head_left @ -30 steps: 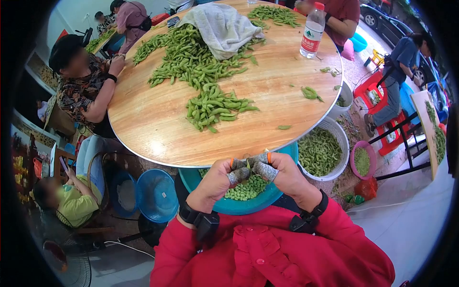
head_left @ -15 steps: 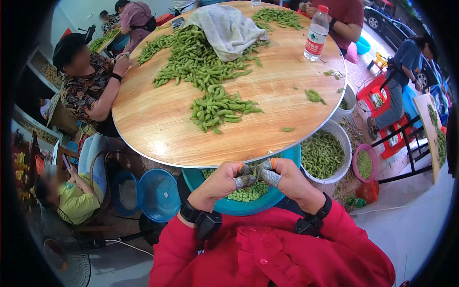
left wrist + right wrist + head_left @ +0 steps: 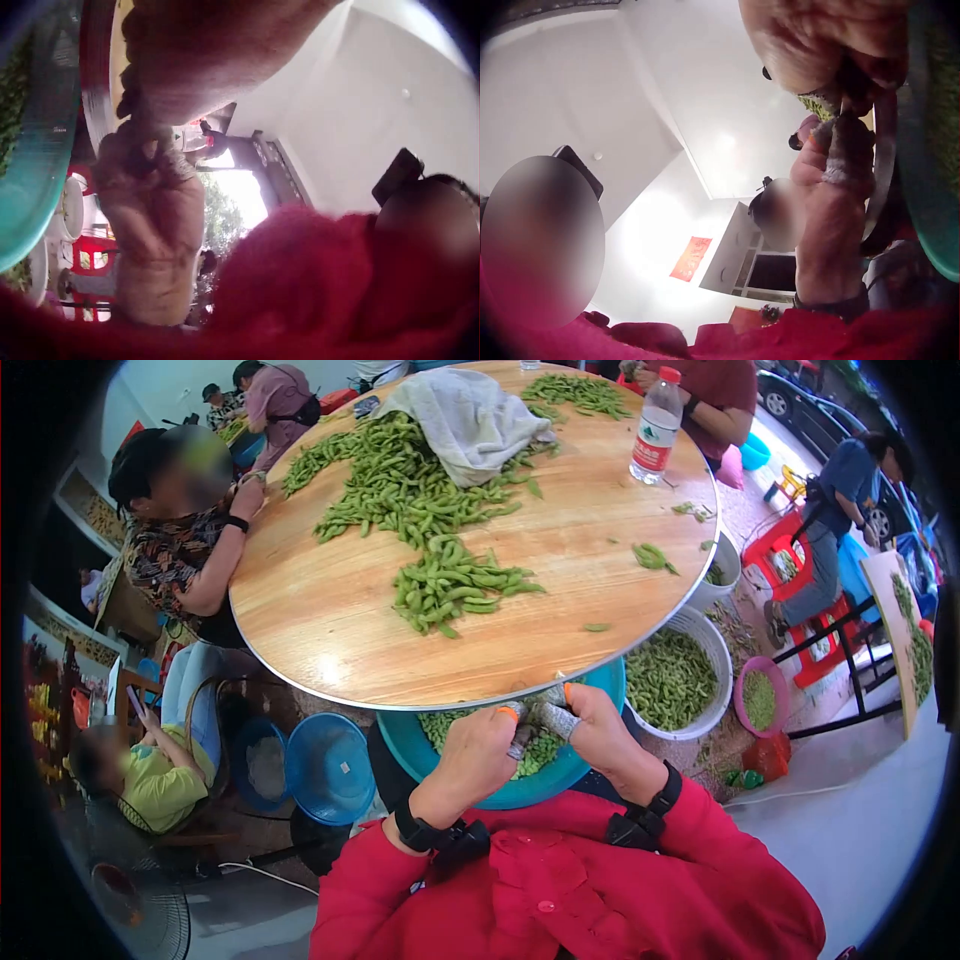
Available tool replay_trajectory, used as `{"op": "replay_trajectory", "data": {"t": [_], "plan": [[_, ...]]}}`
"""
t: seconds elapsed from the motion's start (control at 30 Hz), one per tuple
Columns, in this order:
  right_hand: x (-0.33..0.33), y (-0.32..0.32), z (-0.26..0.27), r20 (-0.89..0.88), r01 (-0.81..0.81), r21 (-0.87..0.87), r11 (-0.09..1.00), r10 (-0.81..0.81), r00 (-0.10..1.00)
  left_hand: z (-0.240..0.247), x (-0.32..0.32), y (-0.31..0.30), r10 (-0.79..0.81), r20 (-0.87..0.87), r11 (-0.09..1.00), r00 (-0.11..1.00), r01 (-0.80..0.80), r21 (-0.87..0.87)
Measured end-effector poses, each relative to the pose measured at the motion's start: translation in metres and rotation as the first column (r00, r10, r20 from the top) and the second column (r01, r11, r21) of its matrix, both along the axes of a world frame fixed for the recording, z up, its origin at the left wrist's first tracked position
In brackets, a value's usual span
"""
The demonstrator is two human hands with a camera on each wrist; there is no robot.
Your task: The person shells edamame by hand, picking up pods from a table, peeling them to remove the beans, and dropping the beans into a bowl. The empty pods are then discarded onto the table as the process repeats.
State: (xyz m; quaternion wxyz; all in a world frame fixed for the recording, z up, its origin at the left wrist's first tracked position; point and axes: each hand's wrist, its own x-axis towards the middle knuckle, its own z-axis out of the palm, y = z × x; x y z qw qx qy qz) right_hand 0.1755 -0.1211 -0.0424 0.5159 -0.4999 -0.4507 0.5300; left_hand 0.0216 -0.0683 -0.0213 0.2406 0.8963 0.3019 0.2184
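Both hands meet over a teal basin [image 3: 400,752] of shelled green beans [image 3: 540,750], just below the table's near edge. The left hand [image 3: 470,753] has its back turned up and its covered fingertips angled down beside the right hand's. Bent fingers with grey wraps show on the right hand [image 3: 602,732], thumb close to the left fingers. In the left wrist view, the right hand [image 3: 154,232] has its fingertips in shadow; the right wrist view shows the left hand [image 3: 831,217] touching the other. What lies between the fingertips is hidden.
A round wooden table [image 3: 330,610] bears piled pods [image 3: 400,490], a grey cloth [image 3: 465,425] and a bottle [image 3: 655,430]. At right stand a white basket of pods [image 3: 678,678] and a pink basin [image 3: 761,698]. Blue basins [image 3: 330,765] stand at left; people sit around.
The left hand has turned its back upward and moved slightly right, its fingertips now lower over the basin. The right hand remains in nearly the same place. The head view has shifted slightly.
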Motion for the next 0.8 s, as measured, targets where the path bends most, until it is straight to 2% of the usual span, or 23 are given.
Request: {"op": "replay_trajectory", "data": {"t": [0.07,0.17,0.2,0.27,0.37,0.43,0.47,0.5,0.57,0.6,0.67,0.8], "plan": [[-0.001,-0.001,0.010,-0.060,-0.012,0.023,1.000,0.014,0.998,-0.007,-0.002,0.000,0.000,0.060,0.999,0.998,-0.002,0.036],[0.000,-0.003,-0.004,-0.198,-0.035,0.049,0.998,0.044,0.979,-0.020,-0.004,0.003,-0.037,0.222,0.985,0.974,0.074,-0.158],[0.001,-0.003,-0.008,-0.245,-0.047,0.068,0.997,0.063,0.967,-0.020,-0.005,0.002,-0.013,0.285,0.956,0.959,0.095,-0.277],[0.000,-0.003,-0.013,-0.340,-0.071,0.109,0.991,0.105,0.935,-0.019,-0.006,0.001,0.060,0.390,0.856,0.919,0.154,-0.493],[-0.001,-0.002,-0.011,-0.383,-0.070,0.093,0.993,0.100,0.918,-0.023,-0.012,0.007,0.151,0.443,0.595,0.884,0.276,-0.754],[-0.004,-0.001,-0.005,-0.071,-0.005,0.149,0.989,0.016,0.997,-0.026,-0.014,0.009,0.121,0.342,0.681,0.932,0.173,-0.711],[-0.006,-0.001,-0.002,0.087,0.017,0.181,0.983,-0.034,0.996,-0.027,-0.014,0.010,0.112,0.287,0.718,0.951,0.122,-0.685],[-0.009,-0.001,0.002,0.188,0.033,0.224,0.974,-0.077,0.979,-0.024,-0.011,0.011,0.098,0.317,0.755,0.943,0.137,-0.642],[-0.016,0.002,0.008,0.377,0.052,0.324,0.945,-0.179,0.909,-0.029,-0.011,0.013,0.160,0.260,0.730,0.952,0.063,-0.681],[-0.018,0.003,0.005,0.426,0.045,0.365,0.930,-0.210,0.880,-0.031,-0.011,0.014,0.187,0.232,0.719,0.955,0.029,-0.694],[-0.020,0.007,-0.003,0.514,0.022,0.450,0.893,-0.279,0.811,-0.031,-0.007,0.013,0.262,0.283,0.690,0.923,0.026,-0.723],[-0.023,0.007,0.001,0.481,0.058,0.434,0.899,-0.286,0.829,-0.035,-0.005,0.009,0.393,0.323,0.596,0.861,0.029,-0.802]]}}
